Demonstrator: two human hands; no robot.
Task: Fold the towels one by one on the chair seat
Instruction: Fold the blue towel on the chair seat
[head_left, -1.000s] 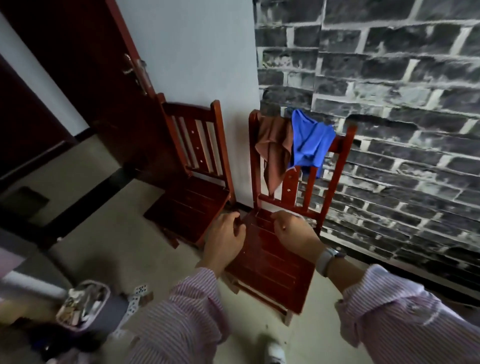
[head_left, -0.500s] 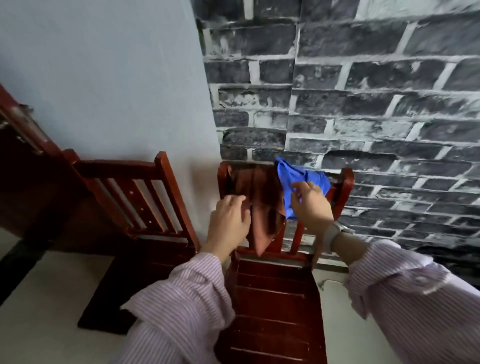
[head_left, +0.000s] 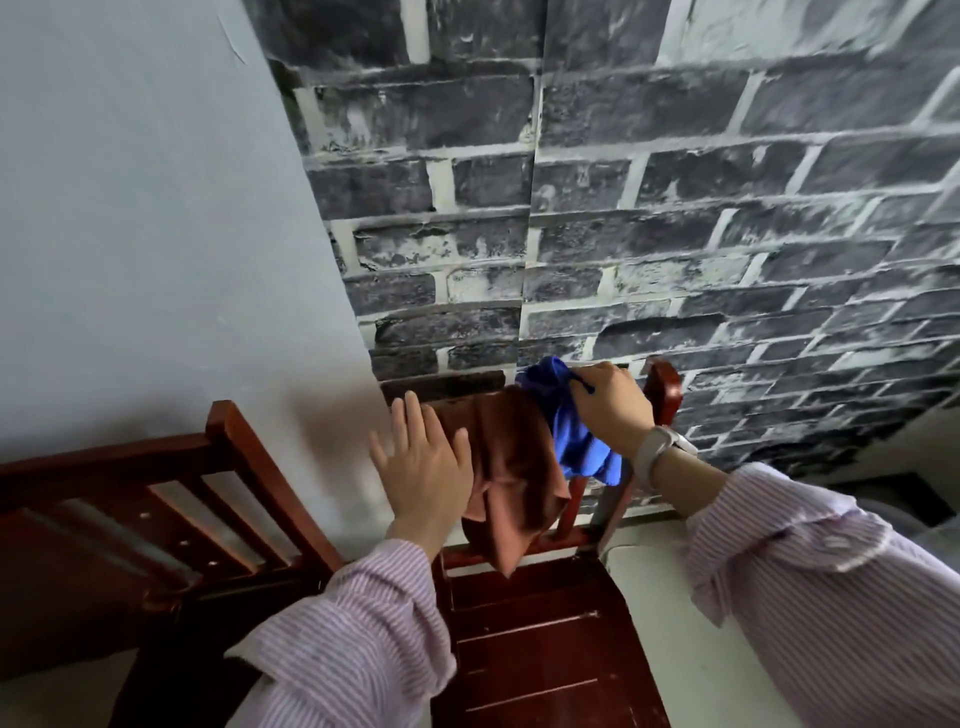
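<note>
A blue towel (head_left: 569, 441) and a brown towel (head_left: 511, 483) hang over the backrest of a red wooden chair (head_left: 662, 387). My right hand (head_left: 610, 408) grips the blue towel at the top of the backrest, and the cloth bunches under my fingers. My left hand (head_left: 421, 462) hovers with straight, spread fingers just left of the brown towel, in front of the backrest's left end. The slatted chair seat (head_left: 540, 654) lies below, with no cloth on it.
A second red wooden chair (head_left: 223, 467) stands close on the left, against a pale wall (head_left: 156, 234). Dark brick-pattern wallpaper (head_left: 675, 208) covers the wall behind the towels. Pale floor (head_left: 670, 613) shows to the right of the seat.
Both hands have risen from the chair seat to the backrest. My right hand has taken hold of the blue towel, and my left hand has spread its fingers beside the brown one.
</note>
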